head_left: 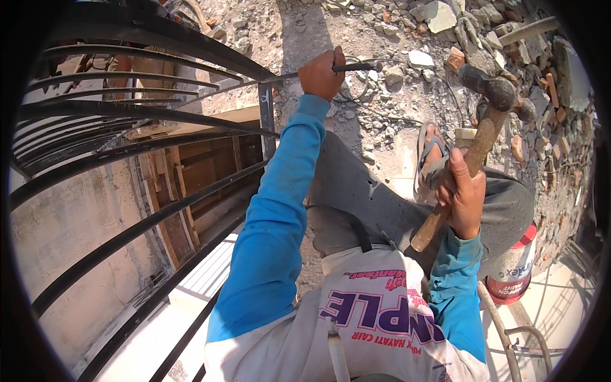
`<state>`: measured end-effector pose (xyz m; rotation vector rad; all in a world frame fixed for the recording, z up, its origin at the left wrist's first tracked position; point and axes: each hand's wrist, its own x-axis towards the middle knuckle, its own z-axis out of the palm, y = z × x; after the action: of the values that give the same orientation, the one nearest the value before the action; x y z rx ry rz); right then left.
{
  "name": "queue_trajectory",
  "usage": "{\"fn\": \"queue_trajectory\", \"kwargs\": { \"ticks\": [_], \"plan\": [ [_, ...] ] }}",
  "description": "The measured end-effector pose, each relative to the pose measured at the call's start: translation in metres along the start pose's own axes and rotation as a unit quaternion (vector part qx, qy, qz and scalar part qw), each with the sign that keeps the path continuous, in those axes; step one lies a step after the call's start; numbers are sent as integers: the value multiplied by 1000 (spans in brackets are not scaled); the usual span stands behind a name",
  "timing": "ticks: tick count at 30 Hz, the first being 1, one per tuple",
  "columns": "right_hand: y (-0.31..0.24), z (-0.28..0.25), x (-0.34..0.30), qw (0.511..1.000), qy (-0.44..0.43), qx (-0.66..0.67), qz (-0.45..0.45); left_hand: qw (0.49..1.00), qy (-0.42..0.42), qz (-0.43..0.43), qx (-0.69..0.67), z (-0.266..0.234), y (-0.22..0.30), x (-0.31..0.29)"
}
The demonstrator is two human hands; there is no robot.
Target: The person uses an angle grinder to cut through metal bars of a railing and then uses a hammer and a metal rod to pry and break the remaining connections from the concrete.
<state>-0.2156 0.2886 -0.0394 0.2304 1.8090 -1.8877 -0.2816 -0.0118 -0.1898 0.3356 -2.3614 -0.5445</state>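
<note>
My left hand (321,73) is stretched forward and closed around a thin dark steel rod (358,66) that lies across the top of a black metal railing post (266,118). My right hand (463,194) grips the wooden handle of a hammer (490,105); its rusty steel head is raised above my bent knee. Both arms wear blue sleeves. The hammer head sits to the right of the rod, apart from it.
Black curved railing bars (127,165) sweep across the left, with a drop to a concrete wall and wooden formwork (184,191) below. Grey rubble and broken bricks (433,38) cover the ground ahead. A red-and-white paint can (512,270) stands at the right, near my sandalled foot (431,153).
</note>
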Motion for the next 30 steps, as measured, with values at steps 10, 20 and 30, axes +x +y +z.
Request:
{"fn": "queue_trajectory", "kwargs": {
  "ticks": [10, 20, 30],
  "plan": [
    [-45, 20, -2, 914, 34, 260, -310, 999, 33, -3, -42, 4, 7, 0],
    [-94, -72, -19, 927, 103, 189, -307, 999, 23, -10, -44, 5, 8, 3],
    [-16, 16, 7, 996, -41, 12, 72, 999, 37, -17, -31, 8, 2, 3]
  ]
}}
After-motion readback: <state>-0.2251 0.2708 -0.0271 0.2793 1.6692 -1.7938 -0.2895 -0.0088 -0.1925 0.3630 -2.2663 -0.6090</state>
